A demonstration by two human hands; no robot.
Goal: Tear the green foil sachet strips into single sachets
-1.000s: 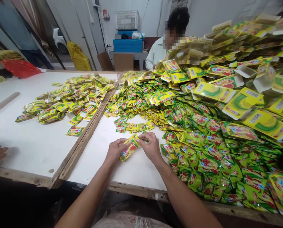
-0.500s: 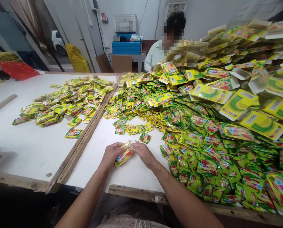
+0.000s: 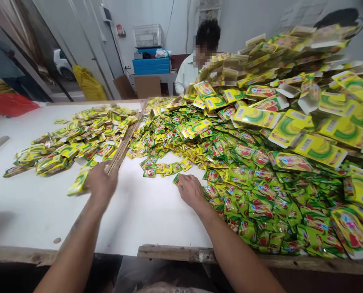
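Fingers of your left hand [image 3: 102, 184] wrap a sachet bundle [image 3: 77, 184] just left of the wooden divider [image 3: 120, 152]; your right hand [image 3: 192, 190] covers a loose sachet [image 3: 176, 179] by the pile [image 3: 245, 175], grip unclear. Likely light, slick, soft film: hold the bundle across its middle.

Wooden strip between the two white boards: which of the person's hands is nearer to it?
Left. The left hand, holding a yellow packet, is over the near end of the strip; the right hand rests to its right, by the sachet heap.
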